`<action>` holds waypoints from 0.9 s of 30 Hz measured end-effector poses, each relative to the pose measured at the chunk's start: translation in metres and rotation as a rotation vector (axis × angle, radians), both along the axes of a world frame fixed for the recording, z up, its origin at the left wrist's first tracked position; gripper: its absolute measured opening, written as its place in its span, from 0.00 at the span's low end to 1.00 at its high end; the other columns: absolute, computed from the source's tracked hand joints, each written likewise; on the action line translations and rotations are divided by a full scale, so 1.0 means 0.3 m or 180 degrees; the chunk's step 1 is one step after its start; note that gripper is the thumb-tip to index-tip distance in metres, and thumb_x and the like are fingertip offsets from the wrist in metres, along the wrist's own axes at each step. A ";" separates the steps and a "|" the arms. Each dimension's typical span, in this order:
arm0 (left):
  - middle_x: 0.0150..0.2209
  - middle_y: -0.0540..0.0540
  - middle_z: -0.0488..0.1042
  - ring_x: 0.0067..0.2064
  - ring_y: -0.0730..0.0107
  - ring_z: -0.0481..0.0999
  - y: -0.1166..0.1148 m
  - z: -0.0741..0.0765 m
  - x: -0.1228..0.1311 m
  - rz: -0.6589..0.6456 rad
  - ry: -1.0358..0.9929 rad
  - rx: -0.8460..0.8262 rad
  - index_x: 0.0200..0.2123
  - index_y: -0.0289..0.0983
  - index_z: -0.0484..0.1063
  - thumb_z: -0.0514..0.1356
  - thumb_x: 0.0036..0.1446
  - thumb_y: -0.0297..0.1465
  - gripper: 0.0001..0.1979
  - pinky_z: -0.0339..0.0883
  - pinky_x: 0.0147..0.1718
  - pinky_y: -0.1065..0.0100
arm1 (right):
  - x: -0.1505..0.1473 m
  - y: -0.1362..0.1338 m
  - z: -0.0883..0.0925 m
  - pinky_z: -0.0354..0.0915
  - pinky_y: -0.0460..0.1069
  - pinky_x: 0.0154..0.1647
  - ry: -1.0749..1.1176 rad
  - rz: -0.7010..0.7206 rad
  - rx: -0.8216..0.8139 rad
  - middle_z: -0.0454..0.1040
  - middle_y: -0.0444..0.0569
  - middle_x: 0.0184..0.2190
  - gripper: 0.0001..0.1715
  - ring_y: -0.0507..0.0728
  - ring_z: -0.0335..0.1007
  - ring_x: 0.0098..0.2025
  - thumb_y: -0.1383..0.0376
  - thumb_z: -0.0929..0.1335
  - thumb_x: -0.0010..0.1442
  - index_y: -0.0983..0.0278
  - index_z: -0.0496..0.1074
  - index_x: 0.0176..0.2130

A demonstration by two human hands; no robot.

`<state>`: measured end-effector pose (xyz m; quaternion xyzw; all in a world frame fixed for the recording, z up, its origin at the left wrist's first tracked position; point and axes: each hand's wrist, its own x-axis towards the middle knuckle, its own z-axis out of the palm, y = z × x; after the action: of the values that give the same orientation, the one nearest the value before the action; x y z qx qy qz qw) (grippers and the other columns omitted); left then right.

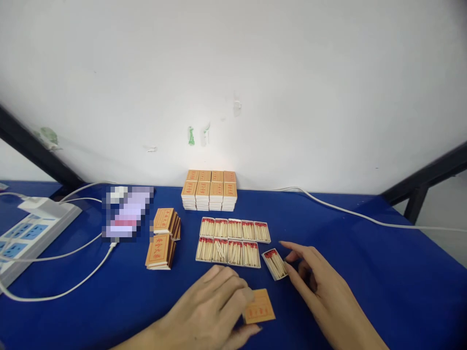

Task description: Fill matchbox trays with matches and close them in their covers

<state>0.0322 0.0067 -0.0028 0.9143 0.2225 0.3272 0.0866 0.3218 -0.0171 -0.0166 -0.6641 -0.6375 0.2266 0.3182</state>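
My left hand [219,306] is closed on an orange matchbox sleeve [260,307] with red lettering, low over the blue table. To the right, my right hand [317,282] has its thumb and index finger apart beside a matchbox tray [275,264] full of red-tipped matches. The thumb tip is at the tray's right edge; whether it presses there I cannot tell. That tray lies at an angle. Left of it, filled matchbox trays stand in two rows, a far row [235,230] and a near row [228,252].
Stacked matchboxes [209,189] stand against the white wall [233,97]. Two piles of orange sleeves [160,250] sit left of the trays. Farther left are a blurred phone-like object [127,214], white cables and a power strip [32,233]. Another cable [339,209] crosses the table's right rear.
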 end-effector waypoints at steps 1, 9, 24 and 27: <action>0.43 0.41 0.85 0.42 0.55 0.85 0.002 0.004 -0.019 0.0002 0.0066 -0.0094 0.54 0.34 0.73 0.60 0.84 0.34 0.09 0.84 0.43 0.54 | 0.006 -0.001 0.006 0.80 0.53 0.41 -0.0034 0.0028 -0.0028 0.81 0.47 0.50 0.24 0.57 0.80 0.38 0.46 0.67 0.79 0.49 0.77 0.67; 0.52 0.40 0.84 0.51 0.50 0.86 0.013 0.012 -0.055 -0.0020 0.0238 -0.0564 0.63 0.36 0.69 0.70 0.74 0.30 0.20 0.86 0.54 0.50 | -0.034 -0.027 0.018 0.79 0.50 0.30 -0.0403 -0.0140 -0.0018 0.81 0.50 0.52 0.31 0.57 0.82 0.36 0.36 0.70 0.74 0.49 0.81 0.64; 0.52 0.43 0.83 0.52 0.50 0.86 0.027 0.014 -0.107 0.0042 0.0283 -0.1073 0.64 0.40 0.69 0.83 0.60 0.32 0.36 0.88 0.51 0.53 | -0.065 -0.067 -0.023 0.81 0.50 0.28 -0.0906 -0.0325 0.0241 0.82 0.53 0.54 0.28 0.59 0.83 0.37 0.37 0.71 0.74 0.49 0.83 0.59; 0.53 0.44 0.83 0.51 0.52 0.86 0.020 0.015 -0.108 0.0009 0.0317 -0.1134 0.65 0.41 0.68 0.82 0.62 0.28 0.36 0.88 0.49 0.53 | -0.063 -0.061 -0.022 0.80 0.50 0.27 -0.0780 -0.0367 0.0245 0.83 0.52 0.53 0.28 0.58 0.82 0.34 0.36 0.70 0.74 0.49 0.84 0.57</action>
<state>-0.0002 0.0126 0.0017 0.8992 0.2823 0.2370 0.2356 0.3028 -0.0354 -0.0233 -0.7097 -0.6406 0.1005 0.2756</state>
